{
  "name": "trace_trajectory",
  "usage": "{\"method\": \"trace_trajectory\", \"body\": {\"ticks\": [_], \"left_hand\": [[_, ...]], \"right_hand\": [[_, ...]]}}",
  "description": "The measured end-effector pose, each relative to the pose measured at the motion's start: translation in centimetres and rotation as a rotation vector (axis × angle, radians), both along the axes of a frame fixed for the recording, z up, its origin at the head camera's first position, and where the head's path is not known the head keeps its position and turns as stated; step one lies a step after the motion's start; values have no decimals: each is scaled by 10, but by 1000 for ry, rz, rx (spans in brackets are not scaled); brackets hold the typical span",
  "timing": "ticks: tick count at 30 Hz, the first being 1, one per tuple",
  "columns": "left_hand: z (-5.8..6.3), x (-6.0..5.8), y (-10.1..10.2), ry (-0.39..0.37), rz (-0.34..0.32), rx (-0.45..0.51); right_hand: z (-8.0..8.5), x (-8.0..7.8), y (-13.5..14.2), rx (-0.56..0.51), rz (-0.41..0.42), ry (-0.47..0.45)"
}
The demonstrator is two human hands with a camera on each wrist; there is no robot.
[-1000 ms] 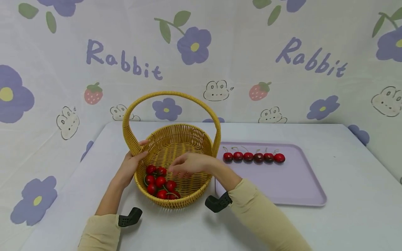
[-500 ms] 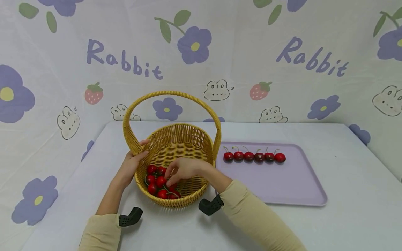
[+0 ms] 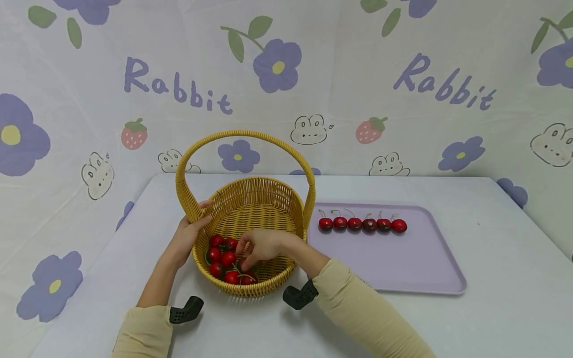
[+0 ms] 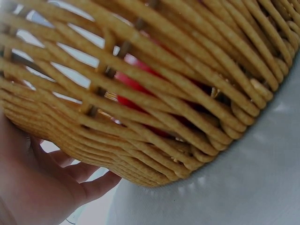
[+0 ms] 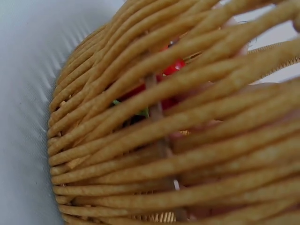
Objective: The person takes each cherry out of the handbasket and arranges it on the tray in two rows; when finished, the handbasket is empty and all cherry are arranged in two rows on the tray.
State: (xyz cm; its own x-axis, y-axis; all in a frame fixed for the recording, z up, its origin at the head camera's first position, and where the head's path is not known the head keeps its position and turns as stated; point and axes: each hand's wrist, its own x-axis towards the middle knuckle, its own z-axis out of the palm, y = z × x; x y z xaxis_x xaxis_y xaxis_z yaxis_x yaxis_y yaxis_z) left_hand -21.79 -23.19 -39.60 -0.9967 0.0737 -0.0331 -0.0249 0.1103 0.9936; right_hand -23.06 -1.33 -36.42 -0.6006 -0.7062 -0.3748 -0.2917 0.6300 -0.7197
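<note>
White cloth (image 3: 58, 219) with purple flowers hung on the far left and went all along the back. Next came a tan sleeve (image 3: 142, 330) with a small black wrist piece (image 3: 185, 310) on it. From that sleeve came the left hand (image 3: 182, 239), which held the side of the yellow wicker basket (image 3: 250, 193) at the foot of its tall round handle (image 3: 243, 133). Its thumb was over the rim, and more fingers were on the outside.

Shiny red cherries (image 3: 229, 259) with thin stems sat close together in the front left part of the basket. Next to them, the right hand (image 3: 264, 244) reached down inside, its thumb and finger pinching one dark red cherry (image 3: 242, 263), partly hidden. The right arm's tan sleeve (image 3: 369, 308) and black wrist piece (image 3: 300, 295) were in front.

Just right of the basket, a flat light purple tray (image 3: 389, 261) lay on the white tabletop (image 3: 497, 248). Six cherries (image 3: 356, 223) sat near its back edge in a straight line, stems up.
</note>
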Motion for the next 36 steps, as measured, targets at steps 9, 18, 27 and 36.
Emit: {"method": "trace_trajectory", "body": {"ticks": [9,18,27,36], "left_hand": [[2,1,1,-5,-3,2],[1,0,0,-9,10,3],[-1,0,1,2,16,-7],[0,1,1,6,9,-19]], "right_hand": [[3,-3,9,5,29,74],[18,-7,24,-43,-35,116],[38,-2,37,-151,-51,153],[50,5,52,-287,-23,152]]}}
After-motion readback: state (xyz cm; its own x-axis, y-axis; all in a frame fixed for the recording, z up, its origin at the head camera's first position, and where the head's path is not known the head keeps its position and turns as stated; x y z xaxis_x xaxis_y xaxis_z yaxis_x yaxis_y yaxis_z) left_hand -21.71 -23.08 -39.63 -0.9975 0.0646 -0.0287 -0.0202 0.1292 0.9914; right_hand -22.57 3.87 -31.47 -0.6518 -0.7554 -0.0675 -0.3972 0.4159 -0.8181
